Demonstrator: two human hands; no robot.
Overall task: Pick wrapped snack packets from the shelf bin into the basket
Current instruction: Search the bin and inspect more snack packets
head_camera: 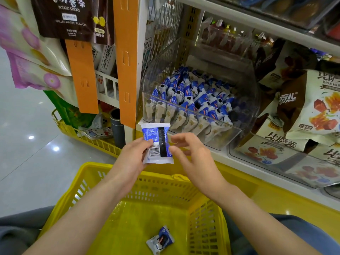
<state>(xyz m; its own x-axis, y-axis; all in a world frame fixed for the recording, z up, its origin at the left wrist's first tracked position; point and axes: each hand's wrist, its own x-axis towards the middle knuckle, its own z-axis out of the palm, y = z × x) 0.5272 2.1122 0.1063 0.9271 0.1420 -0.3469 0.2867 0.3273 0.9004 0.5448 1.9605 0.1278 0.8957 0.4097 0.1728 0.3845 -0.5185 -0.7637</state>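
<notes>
My left hand [135, 155] pinches a blue-and-white wrapped snack packet [159, 137] by its lower left edge, barcode side facing me, above the far rim of the yellow basket [88, 183]. My right hand [191, 155] hovers just right of the packet with fingers loosely spread; its fingertips are near the packet's right edge and hold nothing. One more packet [160, 239] lies on the basket floor. The clear shelf bin [244, 107] behind holds several rows of the same packets [191, 100].
Larger snack bags [312, 115] fill the bin to the right. Orange hanging strips [127, 61] and hanging snack bags [62, 15] are to the left. A second yellow basket [88, 138] sits on the floor at left. A shelf board runs above the bin.
</notes>
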